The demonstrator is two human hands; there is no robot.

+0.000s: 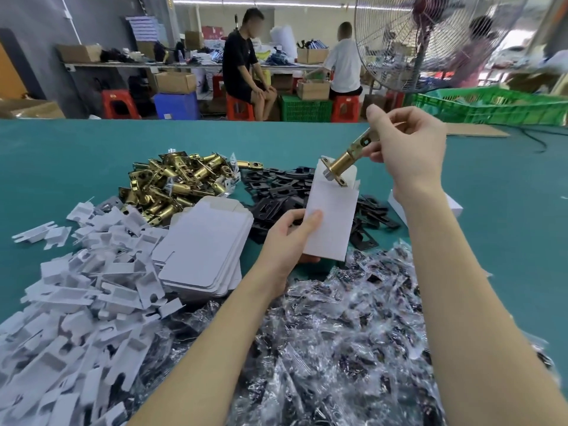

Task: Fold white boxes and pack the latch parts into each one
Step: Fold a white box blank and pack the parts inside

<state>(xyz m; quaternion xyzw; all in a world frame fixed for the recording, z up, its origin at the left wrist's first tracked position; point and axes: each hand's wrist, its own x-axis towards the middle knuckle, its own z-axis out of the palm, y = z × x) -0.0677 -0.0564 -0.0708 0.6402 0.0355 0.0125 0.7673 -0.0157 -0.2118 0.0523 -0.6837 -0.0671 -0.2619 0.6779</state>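
— What lies around the hands on the worktop [76,155]?

— It is covered in teal cloth and crowded. A heap of brass latch bolts [175,179] sits at centre left, with a spread of black strike plates [276,192] just to its right. Below the brass heap is a stack of flat white box blanks [203,250]. The lower left of the frame is filled with white card inserts [76,302], and the lower centre and right with small clear bags of dark hardware [338,333], which both forearms cross.

— And the room beyond?

— A workshop. At the top centre two people sit on red stools [118,103] by a long bench loaded with cardboard cartons. A large wire-caged fan [430,41] stands at the upper right, with green plastic crates [491,104] below it and another person behind it, blurred.

— Where is the box being packed?

— The white box [330,216] is held up at the centre of the frame, above the black plates, top flaps open. The left hand [289,238] grips its lower end, thumb on the near face and fingers curled behind.

— And the latch?

— The right hand [405,146] pinches the flat tail of a brass latch bolt [347,158] between thumb and fingers, tilted down to the left. Its faceplate end is at the box's open mouth, in front of the raised rear flap; whether it touches the card I cannot tell.
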